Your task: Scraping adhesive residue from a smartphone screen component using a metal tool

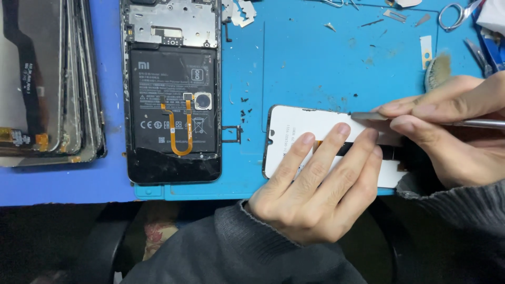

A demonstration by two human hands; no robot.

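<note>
My left hand (315,181) lies flat with its fingers spread on a white phone screen panel (294,123), pressing it onto the blue work mat (315,68). My right hand (447,123) pinches a thin metal tool (473,123) whose tip touches the panel's upper edge. An opened phone (172,89) with its black battery, orange flex cable and metal shield exposed lies on the mat to the left, apart from both hands.
A stack of used screen panels (47,79) sits at the far left. Scissors (456,13), a small brush (437,71), tweezers and metal scraps are scattered along the mat's far edge. A small card tray (232,134) lies beside the phone.
</note>
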